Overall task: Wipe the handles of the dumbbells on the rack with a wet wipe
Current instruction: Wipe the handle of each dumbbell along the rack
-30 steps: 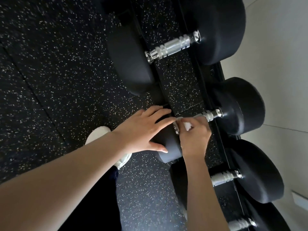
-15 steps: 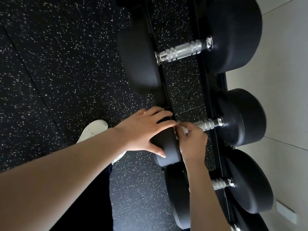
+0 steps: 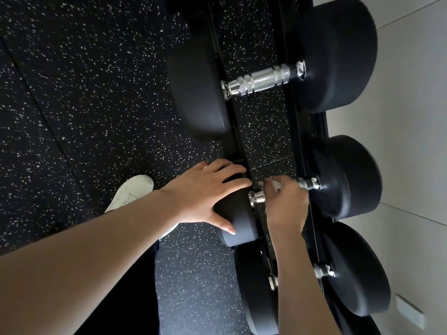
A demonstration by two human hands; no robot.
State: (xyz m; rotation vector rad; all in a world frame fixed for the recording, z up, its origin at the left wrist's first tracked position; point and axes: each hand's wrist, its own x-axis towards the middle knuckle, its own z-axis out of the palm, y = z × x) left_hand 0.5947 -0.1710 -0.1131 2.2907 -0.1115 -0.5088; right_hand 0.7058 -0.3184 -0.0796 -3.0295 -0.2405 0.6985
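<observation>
Black rubber flooring flecked with white fills the left and centre of the frame. A pale tiled wall runs down the right edge. Between them a black rack runs from the top to the bottom of the frame, and the flecked floor shows between its rails.

Three black round-headed dumbbells lie across the rails. The largest dumbbell sits at upper right with its bright knurled grip bare. The middle dumbbell lies at centre right. The lower dumbbell is at lower right, partly hidden behind a forearm.

Both bare forearms come in from the bottom edge. A dark trouser leg and a white shoe show under the left one.

The left hand lies flat on the near head of the middle dumbbell. Its fingers are straight and slightly spread over the top, and its thumb rests lower on the head's rim. It holds nothing.

Just to its right, the right hand curls down over the handle of the same dumbbell, knuckles up. It covers most of the bar, so only the two chrome ends show.

The white wet wipe is bunched under those curled fingers against the handle. A small fold pokes out at the fingertips on the upper side of the hand.
</observation>
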